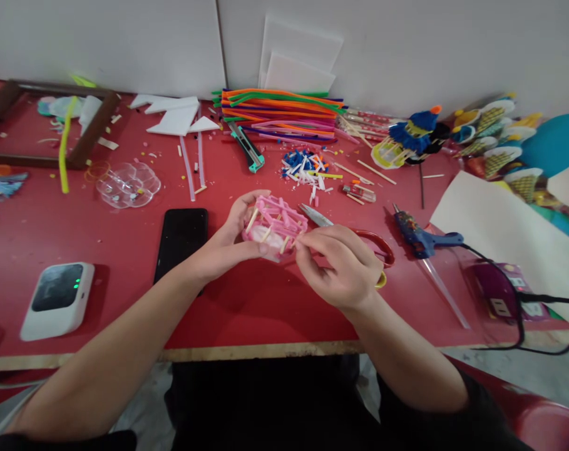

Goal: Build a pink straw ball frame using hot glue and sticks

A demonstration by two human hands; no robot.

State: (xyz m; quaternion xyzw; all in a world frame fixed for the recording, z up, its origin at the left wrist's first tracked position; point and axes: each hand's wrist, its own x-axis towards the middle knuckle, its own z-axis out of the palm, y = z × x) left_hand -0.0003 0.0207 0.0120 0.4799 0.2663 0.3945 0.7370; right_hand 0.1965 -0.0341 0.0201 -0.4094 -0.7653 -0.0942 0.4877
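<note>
My left hand (228, 241) cups a small pink lattice craft (275, 225) built from pink straw pieces and short wooden sticks, holding it just above the red table (246, 300). My right hand (343, 266) is closed in a pinch at the craft's right edge, fingertips on one of its stick ends. Scissors with red handles (359, 238) lie on the table right behind my right hand, partly hidden by it.
A black phone (181, 241) lies left of my hands, a white device (57, 299) further left. A blue glue gun (422, 238) with its black cord sits to the right. Coloured straws (279, 113), cut bits (305, 166), a clear tray (127, 185) and a wooden frame (84, 144) lie behind.
</note>
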